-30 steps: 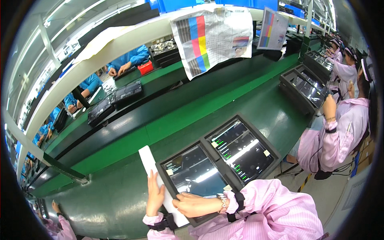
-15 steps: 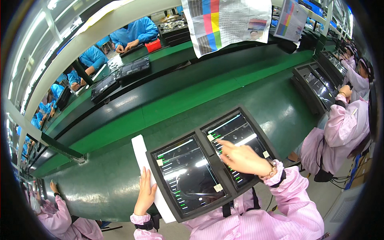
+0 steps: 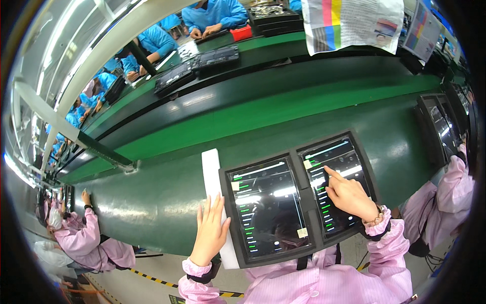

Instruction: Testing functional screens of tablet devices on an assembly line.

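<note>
A black two-bay tray lies in front of me with two lit screens in it. The left screen and the right screen show dark pages with rows of small green and white marks. Small cream tabs stick to both. My right hand is over the right screen, index finger stretched out at its upper part and the other fingers bent, holding nothing. Along the tray's left side runs a long white strip. My left hand lies flat with fingers extended over this strip, beside the tray's edge.
The green bench stretches both ways. Another dark tray sits at the right near a co-worker in pink. A second person in pink works at the left. Printed sheets hang above; people in blue sit opposite.
The whole view has swung, so the bench and tray appear further right. My right index finger has moved slightly down the right screen. My left hand stays at the white strip.
</note>
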The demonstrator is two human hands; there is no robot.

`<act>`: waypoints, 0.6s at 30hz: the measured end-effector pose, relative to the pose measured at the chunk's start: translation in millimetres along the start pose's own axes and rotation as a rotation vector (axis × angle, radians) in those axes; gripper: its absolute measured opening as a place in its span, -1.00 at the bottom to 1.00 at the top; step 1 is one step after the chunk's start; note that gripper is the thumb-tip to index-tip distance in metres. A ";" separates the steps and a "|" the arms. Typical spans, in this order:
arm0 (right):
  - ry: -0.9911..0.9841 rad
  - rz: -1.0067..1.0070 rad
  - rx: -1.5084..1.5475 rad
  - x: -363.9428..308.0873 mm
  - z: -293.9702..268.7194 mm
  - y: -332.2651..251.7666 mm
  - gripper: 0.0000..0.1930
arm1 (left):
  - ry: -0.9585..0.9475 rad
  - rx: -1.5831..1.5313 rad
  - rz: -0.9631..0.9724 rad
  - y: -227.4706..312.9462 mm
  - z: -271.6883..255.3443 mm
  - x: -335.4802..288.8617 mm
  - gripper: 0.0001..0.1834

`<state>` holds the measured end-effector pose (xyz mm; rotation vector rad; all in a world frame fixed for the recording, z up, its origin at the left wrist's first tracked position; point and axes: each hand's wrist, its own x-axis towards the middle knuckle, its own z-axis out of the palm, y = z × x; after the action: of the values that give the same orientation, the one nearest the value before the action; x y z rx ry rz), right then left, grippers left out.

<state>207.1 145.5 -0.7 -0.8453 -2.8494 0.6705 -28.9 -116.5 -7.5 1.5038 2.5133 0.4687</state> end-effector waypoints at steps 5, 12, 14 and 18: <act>0.032 0.020 0.062 -3.1 -4.3 -4.1 -0.83 | -0.010 0.056 0.115 10.3 1.9 13.8 -0.45; 0.138 0.001 0.057 -34.7 -14.5 -9.5 -0.87 | -0.024 0.111 0.152 7.8 13.7 20.4 -0.41; 0.068 -0.094 0.007 -49.1 -2.4 -20.2 -0.65 | -0.040 0.046 0.062 7.4 13.7 13.0 -0.36; -0.142 -0.369 -0.115 -74.2 18.2 -63.0 -0.28 | -0.061 0.007 -0.014 1.6 16.0 -20.3 -0.20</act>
<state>234.5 51.4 12.9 -0.2736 -3.0726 0.5403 -13.1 -130.8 -22.2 1.4787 2.4799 0.4052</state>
